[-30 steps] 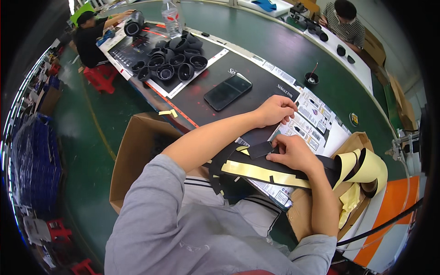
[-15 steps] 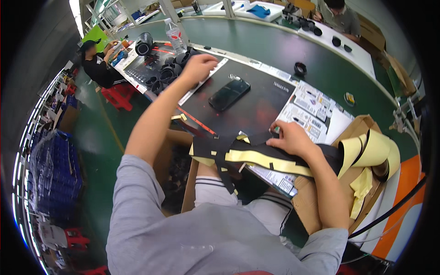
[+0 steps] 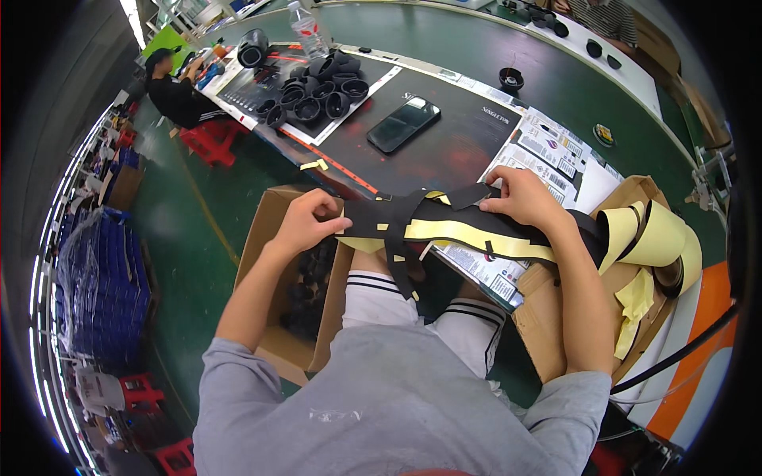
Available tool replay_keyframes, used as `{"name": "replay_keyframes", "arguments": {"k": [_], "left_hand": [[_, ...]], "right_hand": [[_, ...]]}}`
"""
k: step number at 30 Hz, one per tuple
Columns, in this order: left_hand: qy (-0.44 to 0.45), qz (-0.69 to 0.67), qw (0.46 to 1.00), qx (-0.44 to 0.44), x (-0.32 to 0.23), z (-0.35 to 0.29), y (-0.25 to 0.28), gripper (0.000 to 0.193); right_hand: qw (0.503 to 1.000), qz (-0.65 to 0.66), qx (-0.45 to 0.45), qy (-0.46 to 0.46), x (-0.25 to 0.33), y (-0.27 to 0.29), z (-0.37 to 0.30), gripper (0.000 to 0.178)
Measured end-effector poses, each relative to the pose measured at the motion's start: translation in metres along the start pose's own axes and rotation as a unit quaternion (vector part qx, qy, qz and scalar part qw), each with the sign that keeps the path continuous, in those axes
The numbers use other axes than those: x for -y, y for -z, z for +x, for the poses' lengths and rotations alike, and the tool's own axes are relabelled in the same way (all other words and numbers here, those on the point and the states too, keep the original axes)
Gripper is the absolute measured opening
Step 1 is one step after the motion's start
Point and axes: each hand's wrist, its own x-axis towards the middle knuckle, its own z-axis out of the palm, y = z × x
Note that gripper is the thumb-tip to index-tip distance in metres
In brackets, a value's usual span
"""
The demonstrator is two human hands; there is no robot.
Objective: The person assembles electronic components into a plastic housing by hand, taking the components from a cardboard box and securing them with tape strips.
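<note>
A wide black adhesive strip [image 3: 369,216] with pale yellow backing paper runs across the near table edge above my lap. At its left end is my left hand [image 3: 308,224], thumb and fingers pinched on the strip's edge. My right hand [image 3: 520,196] pinches a narrow black band [image 3: 468,195] lying over the strip, thumb and forefinger together. Another loose black band hangs down between my knees. Small yellow bits of backing dot the strip. To the right the strip leads to a curled roll [image 3: 663,242] with yellow backing.
Black cup-shaped parts [image 3: 308,107] are heaped at the table's far left, near a water bottle [image 3: 308,30]. A phone [image 3: 405,124] lies mid-table. Below my left arm stands an open cardboard box [image 3: 274,325] with dark pieces inside. Two other people sit farther off.
My left hand has come back from the heap of black parts to the strip's left end and pinches it. My right hand stays on the narrow band.
</note>
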Motion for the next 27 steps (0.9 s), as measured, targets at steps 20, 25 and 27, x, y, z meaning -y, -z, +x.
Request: {"name": "replay_keyframes", "arguments": {"k": [20,25,27], "left_hand": [[-0.119,-0.104,0.955,-0.251,-0.033,0.002,0.015,0.028],[-0.282,0.056,0.909,-0.301,-0.073,0.026,0.050,0.031],[-0.316,0.114,0.886,-0.319,-0.081,0.032,0.061,0.036]], "right_hand": [[0.985,-0.126,0.091,0.069,0.028,0.006,-0.020,0.066],[0.979,-0.137,0.151,0.017,0.027,0.005,-0.017,0.054],[0.978,-0.124,0.166,0.015,0.030,0.004,-0.016,0.051]]}}
